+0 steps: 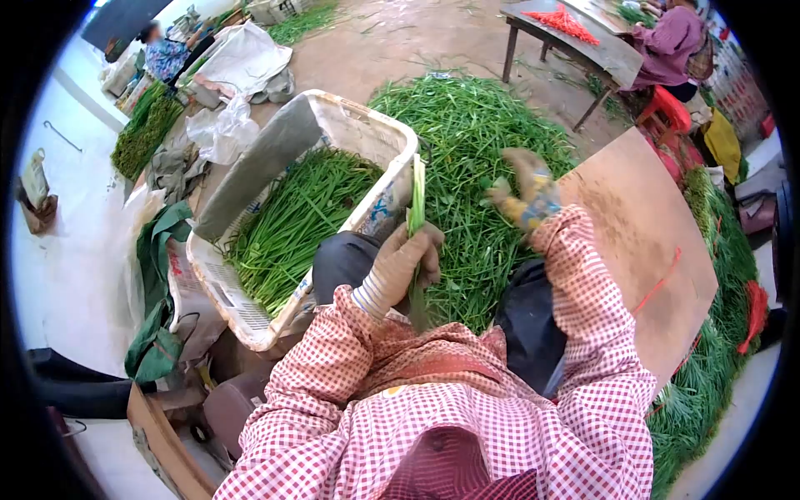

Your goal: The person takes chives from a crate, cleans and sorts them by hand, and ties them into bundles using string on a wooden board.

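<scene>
My left hand (402,265), in a pale glove, is closed round a small upright bunch of green stalks (417,196) with whitish ends at the top. To its right, my right hand (527,190), in a yellowish glove with a blue patterned band, is raised over a large pile of loose green stalks (467,125). Its fingers are spread and slightly blurred, and nothing shows in them. Beside my left hand stands a white plastic basket (400,133) with more green stalks (300,217) lying inside.
A brown board (642,242) lies to the right, with greens (708,400) beyond it. At the upper right, a table (575,42) holds red strips, near a seated person (671,42). Another person (165,57) sits at the upper left. Green cloth (154,292) hangs left of the basket.
</scene>
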`<state>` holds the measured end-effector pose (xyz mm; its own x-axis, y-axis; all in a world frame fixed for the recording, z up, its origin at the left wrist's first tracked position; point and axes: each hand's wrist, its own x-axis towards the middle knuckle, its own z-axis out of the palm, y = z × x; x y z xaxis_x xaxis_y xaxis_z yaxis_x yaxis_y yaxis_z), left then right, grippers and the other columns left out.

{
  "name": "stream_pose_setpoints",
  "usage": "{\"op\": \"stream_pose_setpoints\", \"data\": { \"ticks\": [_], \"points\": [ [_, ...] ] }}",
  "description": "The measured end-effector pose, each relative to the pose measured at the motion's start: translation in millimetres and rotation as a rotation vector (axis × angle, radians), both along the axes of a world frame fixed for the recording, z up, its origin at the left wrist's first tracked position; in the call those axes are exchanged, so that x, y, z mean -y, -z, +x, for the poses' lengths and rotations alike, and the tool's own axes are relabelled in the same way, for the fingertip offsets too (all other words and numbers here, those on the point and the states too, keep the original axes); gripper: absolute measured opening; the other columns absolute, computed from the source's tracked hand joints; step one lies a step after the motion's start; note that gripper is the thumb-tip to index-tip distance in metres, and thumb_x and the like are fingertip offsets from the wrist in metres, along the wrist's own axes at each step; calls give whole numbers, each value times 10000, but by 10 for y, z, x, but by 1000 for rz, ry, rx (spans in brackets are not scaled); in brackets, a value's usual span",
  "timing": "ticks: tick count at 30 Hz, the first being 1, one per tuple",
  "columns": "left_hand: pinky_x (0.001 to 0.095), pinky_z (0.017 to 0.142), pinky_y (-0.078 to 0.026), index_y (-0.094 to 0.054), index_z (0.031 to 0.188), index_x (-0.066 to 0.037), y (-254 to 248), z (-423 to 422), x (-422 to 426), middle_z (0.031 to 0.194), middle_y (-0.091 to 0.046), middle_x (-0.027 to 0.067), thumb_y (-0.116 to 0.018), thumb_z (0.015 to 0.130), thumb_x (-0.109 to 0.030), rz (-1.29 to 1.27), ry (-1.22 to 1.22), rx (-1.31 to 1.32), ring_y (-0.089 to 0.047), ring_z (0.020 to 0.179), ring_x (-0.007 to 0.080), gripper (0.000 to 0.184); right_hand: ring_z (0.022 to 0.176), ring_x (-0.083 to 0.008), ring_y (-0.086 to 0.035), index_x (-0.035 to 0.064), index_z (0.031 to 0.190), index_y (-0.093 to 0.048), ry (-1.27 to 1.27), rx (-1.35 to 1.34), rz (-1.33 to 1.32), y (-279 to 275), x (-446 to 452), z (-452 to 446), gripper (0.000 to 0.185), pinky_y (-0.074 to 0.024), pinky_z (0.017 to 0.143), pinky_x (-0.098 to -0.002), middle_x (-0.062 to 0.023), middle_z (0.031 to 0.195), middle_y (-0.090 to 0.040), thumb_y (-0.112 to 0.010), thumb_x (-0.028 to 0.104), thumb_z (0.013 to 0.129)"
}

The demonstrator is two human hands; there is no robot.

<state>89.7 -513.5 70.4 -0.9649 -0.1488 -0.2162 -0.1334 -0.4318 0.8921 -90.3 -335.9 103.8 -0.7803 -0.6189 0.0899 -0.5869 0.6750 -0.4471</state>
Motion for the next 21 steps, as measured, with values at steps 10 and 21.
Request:
{"op": "stream_pose_setpoints", "data": {
  "ticks": [10, 21],
  "points": [
    [246, 459, -399, -468, 1251, -94, 36, 63, -285, 796, -618, 55, -545, 916, -492, 150, 319, 24, -560, 577, 143, 525, 629, -56, -541, 50, 1363, -454, -254, 925, -989, 47, 163, 545, 520, -449, 534, -216, 28, 773, -541, -658, 190, 906],
    [319, 581, -514, -456, 1318, -121, 65, 20, -328, 950, -644, 91, -638, 888, -419, 225, 251, 65, -626, 696, 187, 553, 657, -80, -603, 26, 1164, -622, -36, 944, -791, -196, -244, 482, 290, -504, 562, -210, -16, 803, -648, -620, 204, 935]
  ]
}}
